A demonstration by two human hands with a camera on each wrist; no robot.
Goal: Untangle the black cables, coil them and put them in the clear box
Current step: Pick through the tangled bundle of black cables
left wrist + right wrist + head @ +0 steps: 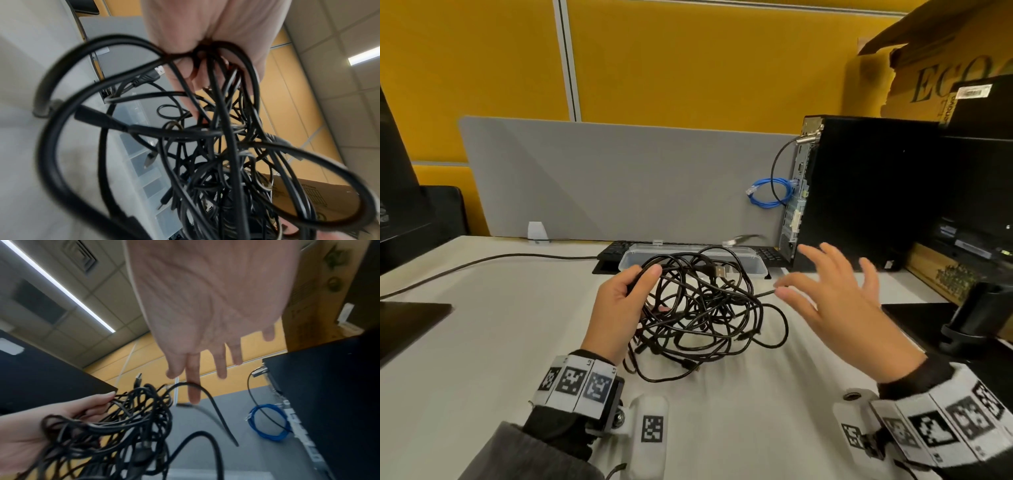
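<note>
Early stage: black cables [702, 308] are one knotted wad, lifted off the desk [482, 342], nothing coiled. Left hand [619, 308] clamps a bunch of strands at the wad's 9 o'clock. Right hand [835, 301] spread flat at 3 o'clock, gripping nothing; one strand crosses its index finger. Clear box [750, 263] sits at 12 o'clock behind the wad, lid on, no cable visible inside. All untangling, coiling and boxing remains.

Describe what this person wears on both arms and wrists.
Both hands are bare. The left hand has a grey sleeve over a black cuff; the right hand has a black cuff. Each wrist carries a white band of black-and-white square markers and a white camera mount.
</note>
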